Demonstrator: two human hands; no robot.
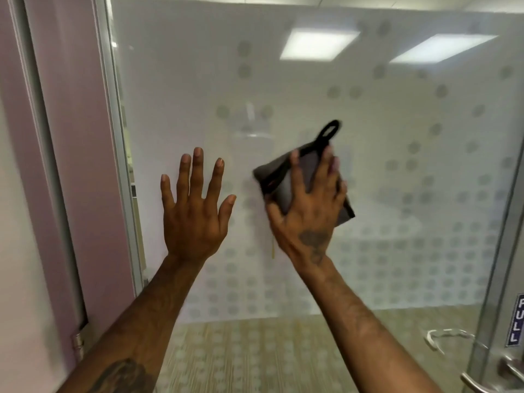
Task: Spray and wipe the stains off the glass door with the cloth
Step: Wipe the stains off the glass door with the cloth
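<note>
Frosted glass door (283, 66) | right hand (309, 211) presses cloth (309, 165), loop up | left hand (195, 205) splayed flat

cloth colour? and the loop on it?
Grey cloth with black edging; its hanging loop is black. Right hand presses it on the glass. Head view.

Glass door (368, 194): a broad frosted, dotted pane fills the far view, bare above and to the right of both hands.
Left hand (195, 211): spread flat on the pane, taking up its lower left.
Right hand (309, 211): pressing a grey cloth (306, 177) to the glass at centre.
Left limit: a metal frame (119, 154) and pink wall (76, 137).
Right limit: a second frame edge (499, 251), a PULL sign (516, 319) and a lever handle (482, 384) low down.
</note>
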